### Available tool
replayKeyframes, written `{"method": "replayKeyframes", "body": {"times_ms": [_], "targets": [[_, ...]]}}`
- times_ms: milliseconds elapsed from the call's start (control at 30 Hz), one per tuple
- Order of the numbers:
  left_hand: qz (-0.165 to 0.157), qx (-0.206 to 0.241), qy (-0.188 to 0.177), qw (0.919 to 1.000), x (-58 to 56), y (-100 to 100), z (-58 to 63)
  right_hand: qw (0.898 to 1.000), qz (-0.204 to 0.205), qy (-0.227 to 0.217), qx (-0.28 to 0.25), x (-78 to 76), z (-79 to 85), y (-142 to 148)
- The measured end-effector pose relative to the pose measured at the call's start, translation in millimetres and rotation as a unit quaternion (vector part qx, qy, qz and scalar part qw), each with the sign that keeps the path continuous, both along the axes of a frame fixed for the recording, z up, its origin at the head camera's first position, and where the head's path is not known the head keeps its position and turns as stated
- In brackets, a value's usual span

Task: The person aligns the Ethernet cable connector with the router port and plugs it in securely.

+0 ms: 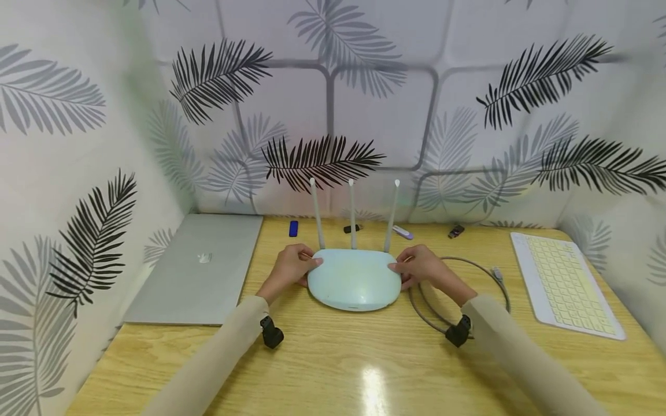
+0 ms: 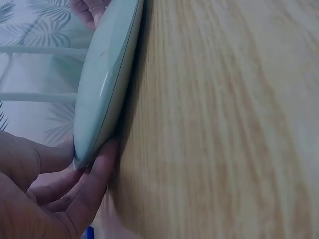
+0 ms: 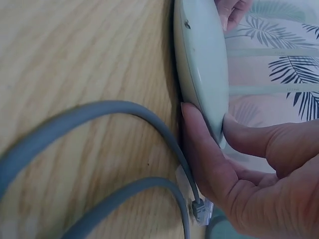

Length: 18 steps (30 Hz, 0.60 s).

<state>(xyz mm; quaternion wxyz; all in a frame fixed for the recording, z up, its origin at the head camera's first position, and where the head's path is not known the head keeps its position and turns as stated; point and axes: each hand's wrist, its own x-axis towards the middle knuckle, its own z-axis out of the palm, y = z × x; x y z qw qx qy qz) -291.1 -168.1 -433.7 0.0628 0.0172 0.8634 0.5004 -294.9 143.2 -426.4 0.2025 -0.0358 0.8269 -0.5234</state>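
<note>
A pale blue, smooth plastic router (image 1: 354, 279) with a rounded, shell-like body lies flat on the light wooden table (image 1: 333, 364), whose grain runs in yellow-brown streaks under a glossy finish. Three thin white antennas (image 1: 352, 214) stand up from the router's rear edge, the outer two leaning slightly outward. From the wrist views the casing looks like a shallow lens: a gently domed top, a thin seam along the rim, and a flatter underside resting on the wood.

The left hand (image 1: 289, 269) holds the router's left end, thumb on the top surface and fingers (image 2: 94, 186) curled beneath the rim, pinching the edge between them. The right hand (image 1: 424, 267) mirrors it at the right end: the thumb presses the top, and the fingers (image 3: 202, 144) lie along the lower edge against the table, pinching the casing. The router sits between the two hands, near the middle of the table and toward its rear half.

A grey rubbery cable (image 1: 458, 289) loops on the wood just beside the right hand, its clear plastic plug (image 3: 199, 209) lying close under the fingers. A closed silver metal laptop (image 1: 200, 268) lies to the left, and a white keyboard with pale yellow keys (image 1: 564, 283) to the right. Small USB sticks, one blue (image 1: 293, 228), one dark (image 1: 351, 229), one white and purple (image 1: 403, 232), one black (image 1: 455, 231), rest along the back by a wall papered with grey and black fern leaves (image 1: 322, 159).
</note>
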Motion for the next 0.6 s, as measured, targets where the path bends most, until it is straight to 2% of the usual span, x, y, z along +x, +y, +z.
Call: {"method": "replayKeyframes", "body": {"times_ms": [267, 433, 600], "targets": [[-0.003, -0.032, 0.014, 0.9994, 0.4, -0.4, 2.2, 0.999, 0.031, -0.011, 0.015, 0.9, 5.0, -3.9], [-0.017, -0.041, 0.024, 0.9987, -1.1, -0.2, 4.2, 0.999, 0.036, -0.018, 0.028, 0.1, 5.3, -5.1], [-0.028, -0.043, 0.020, 0.9985, -2.0, 0.9, 5.6, 0.998, 0.041, -0.026, 0.028, 1.1, 5.9, -4.1]]}}
